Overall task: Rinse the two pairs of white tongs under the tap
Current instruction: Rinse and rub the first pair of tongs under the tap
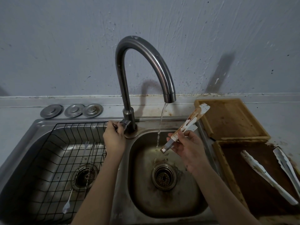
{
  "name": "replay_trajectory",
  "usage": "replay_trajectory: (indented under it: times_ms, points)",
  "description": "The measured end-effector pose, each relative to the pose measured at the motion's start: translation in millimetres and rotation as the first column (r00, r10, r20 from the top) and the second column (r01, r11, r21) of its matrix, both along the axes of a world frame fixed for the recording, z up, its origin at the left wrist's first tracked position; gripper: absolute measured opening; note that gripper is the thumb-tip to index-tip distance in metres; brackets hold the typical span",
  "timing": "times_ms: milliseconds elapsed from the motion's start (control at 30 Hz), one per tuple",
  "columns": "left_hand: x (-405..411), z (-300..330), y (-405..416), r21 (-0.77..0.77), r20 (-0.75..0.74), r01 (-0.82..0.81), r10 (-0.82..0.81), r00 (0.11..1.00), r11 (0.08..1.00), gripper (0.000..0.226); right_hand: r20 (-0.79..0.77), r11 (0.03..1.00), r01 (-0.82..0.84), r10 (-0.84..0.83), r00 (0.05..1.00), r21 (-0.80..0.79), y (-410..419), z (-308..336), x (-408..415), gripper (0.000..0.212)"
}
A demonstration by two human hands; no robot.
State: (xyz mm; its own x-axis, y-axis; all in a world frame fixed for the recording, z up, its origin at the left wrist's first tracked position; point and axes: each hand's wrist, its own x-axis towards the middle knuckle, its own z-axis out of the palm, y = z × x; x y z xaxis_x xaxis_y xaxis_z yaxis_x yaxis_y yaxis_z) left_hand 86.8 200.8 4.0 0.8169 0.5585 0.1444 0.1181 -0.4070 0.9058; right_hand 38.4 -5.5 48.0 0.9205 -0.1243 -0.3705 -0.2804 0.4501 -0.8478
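My right hand [186, 146] grips a pair of white tongs [190, 122] smeared with brown sauce. The tips point up and to the right, and the hinge end hangs down beside the thin water stream [160, 125]. That stream runs from the curved steel tap [146, 54] into the right sink basin [191, 200]. The tongs sit just right of the water. My left hand [113, 137] is closed on the tap handle [124, 125] at the tap's base. A second pair of white tongs [266, 176] lies spread on a dark tray at the right.
The left basin holds a black wire rack [53, 159] with a fork and a long spoon [71, 192] in it. Three metal drain caps [71, 110] sit on the ledge behind. A wooden cutting board [230, 119] and a dirty wooden tray [230, 174] stand right of the sink.
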Motion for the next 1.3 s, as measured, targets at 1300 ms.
replay_trajectory:
  times_ms: [1300]
  points:
    - [-57.3,10.7,-70.5,-0.671,0.062,0.377,-0.458,0.887,0.638,0.027,0.098,0.986,0.128,-0.139,0.985,0.11,24.8,-21.3,13.8,0.012]
